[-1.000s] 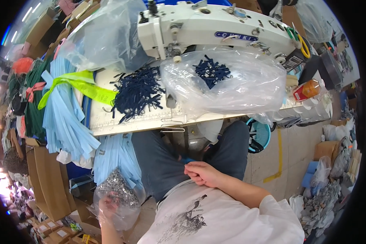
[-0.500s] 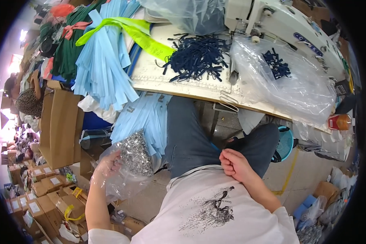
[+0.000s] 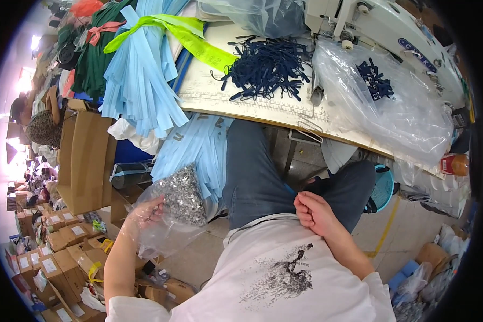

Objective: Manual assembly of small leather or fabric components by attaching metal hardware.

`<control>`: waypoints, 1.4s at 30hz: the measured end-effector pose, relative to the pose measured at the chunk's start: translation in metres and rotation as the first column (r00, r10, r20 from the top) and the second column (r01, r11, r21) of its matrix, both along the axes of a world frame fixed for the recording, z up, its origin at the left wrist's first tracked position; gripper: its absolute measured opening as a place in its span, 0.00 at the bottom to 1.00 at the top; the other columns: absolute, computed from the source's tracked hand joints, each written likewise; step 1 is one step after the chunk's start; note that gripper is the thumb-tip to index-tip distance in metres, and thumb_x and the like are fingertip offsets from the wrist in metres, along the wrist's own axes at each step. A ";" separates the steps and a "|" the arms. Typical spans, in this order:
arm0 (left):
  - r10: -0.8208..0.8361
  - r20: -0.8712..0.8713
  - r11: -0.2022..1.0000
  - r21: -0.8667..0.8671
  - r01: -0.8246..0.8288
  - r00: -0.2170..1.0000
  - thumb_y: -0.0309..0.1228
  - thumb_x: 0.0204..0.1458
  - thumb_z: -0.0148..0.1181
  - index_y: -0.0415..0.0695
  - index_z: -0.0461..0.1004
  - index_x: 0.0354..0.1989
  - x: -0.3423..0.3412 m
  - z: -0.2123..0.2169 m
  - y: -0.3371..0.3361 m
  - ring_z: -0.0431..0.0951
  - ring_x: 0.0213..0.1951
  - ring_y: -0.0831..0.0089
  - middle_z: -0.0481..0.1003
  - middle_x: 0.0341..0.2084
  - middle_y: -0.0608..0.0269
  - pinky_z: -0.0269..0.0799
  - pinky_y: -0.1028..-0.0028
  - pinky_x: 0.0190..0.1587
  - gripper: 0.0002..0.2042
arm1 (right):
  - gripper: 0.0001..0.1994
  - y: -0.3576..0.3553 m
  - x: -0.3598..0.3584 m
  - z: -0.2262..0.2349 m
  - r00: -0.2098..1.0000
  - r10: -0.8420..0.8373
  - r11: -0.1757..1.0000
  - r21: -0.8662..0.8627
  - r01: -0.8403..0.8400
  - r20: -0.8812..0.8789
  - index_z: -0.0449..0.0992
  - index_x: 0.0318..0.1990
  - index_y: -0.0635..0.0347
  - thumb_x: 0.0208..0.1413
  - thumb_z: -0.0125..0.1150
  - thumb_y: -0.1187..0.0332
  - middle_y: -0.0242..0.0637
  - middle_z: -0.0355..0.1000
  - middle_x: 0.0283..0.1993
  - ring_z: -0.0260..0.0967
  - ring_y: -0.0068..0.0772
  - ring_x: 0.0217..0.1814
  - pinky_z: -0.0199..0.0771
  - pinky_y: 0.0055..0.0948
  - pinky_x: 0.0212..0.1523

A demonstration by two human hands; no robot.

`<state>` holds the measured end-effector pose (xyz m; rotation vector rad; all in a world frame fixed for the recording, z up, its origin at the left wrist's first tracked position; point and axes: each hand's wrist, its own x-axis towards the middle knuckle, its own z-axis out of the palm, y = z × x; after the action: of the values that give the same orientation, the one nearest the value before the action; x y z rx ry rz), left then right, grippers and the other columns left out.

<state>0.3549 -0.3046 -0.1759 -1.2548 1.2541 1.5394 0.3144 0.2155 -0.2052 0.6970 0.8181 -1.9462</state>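
Observation:
My left hand (image 3: 149,211), wrapped in clear film, closes on a transparent plastic bag (image 3: 166,234) beside my left thigh. Many small, shiny silver metal pieces (image 3: 183,197) fill the bag's upper part. Over my lap, my right hand (image 3: 314,213) is closed with thumb and fingers pressed together; whatever it may hold is hidden. Bundles of light-blue fabric strips (image 3: 190,155) hang just beyond the bag. On the table (image 3: 241,109) ahead lies a heap of dark-blue cord loops (image 3: 268,68).
A white sewing machine (image 3: 381,32) stands at the far right, with a clear plastic sheet (image 3: 413,121) below it holding more dark-blue pieces (image 3: 374,80). An open cardboard box (image 3: 86,161) stands left, and a turquoise basket (image 3: 382,189) is under the table. Cartons (image 3: 64,263) crowd the lower left.
The whole view has shifted slightly, so the table sits a little higher and further right. Both hands keep nearly the same pose, and the bag stays in my left hand.

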 end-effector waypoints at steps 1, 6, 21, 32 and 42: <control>-0.012 0.004 1.000 0.002 0.012 1.000 0.45 0.53 0.63 0.49 0.70 0.25 -0.001 -0.001 0.000 0.67 0.19 0.80 0.70 0.19 0.71 0.56 0.79 0.18 0.15 | 0.11 0.003 0.001 -0.002 1.000 -0.002 1.000 0.006 0.002 0.005 0.69 0.33 0.57 0.66 0.48 0.63 0.20 0.56 0.22 0.48 0.11 0.17 0.45 0.14 0.14; -0.925 0.331 -0.378 -0.756 0.534 -0.185 0.47 0.54 0.59 0.47 0.80 0.34 0.018 0.007 0.009 0.78 0.25 0.57 0.80 0.28 0.53 0.73 0.61 0.31 0.15 | 0.11 0.004 0.000 -0.011 1.000 0.020 1.000 -0.013 -0.020 0.005 0.70 0.33 0.56 0.66 0.50 0.61 0.20 0.56 0.23 0.48 0.11 0.17 0.44 0.15 0.15; -0.928 0.300 0.041 -0.506 0.862 0.221 0.43 0.52 0.61 0.39 0.80 0.32 0.001 0.152 0.032 0.76 0.28 0.64 0.78 0.24 0.52 0.71 0.66 0.35 0.16 | 0.12 0.008 0.002 -0.027 0.998 0.060 0.995 -0.087 -0.057 0.032 0.70 0.31 0.56 0.64 0.52 0.60 0.22 0.59 0.24 0.50 0.12 0.18 0.45 0.15 0.14; -0.791 -0.606 0.598 -0.795 0.099 -0.089 0.24 0.51 0.62 0.41 0.73 0.22 -0.084 0.144 0.261 0.71 0.17 0.74 0.72 0.15 0.64 0.63 0.76 0.19 0.07 | 0.17 -0.028 -0.038 0.017 0.984 -0.117 0.873 -0.460 0.165 0.131 0.71 0.33 0.56 0.65 0.47 0.53 0.30 0.64 0.30 0.61 0.22 0.27 0.55 0.19 0.18; -0.543 -0.519 0.679 -0.734 0.019 -0.660 0.27 0.44 0.67 0.42 0.71 0.24 -0.088 0.065 0.403 0.74 0.24 0.64 0.73 0.21 0.61 0.70 0.69 0.26 0.08 | 0.17 -0.020 -0.022 0.057 0.857 -0.488 0.728 -0.465 0.504 0.164 0.73 0.40 0.59 0.67 0.44 0.55 0.29 0.68 0.37 0.65 0.25 0.42 0.67 0.26 0.49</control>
<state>0.2669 0.0980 -0.1108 1.4858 2.6737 1.4326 0.2929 0.1950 -0.1484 0.6662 0.0673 -2.4869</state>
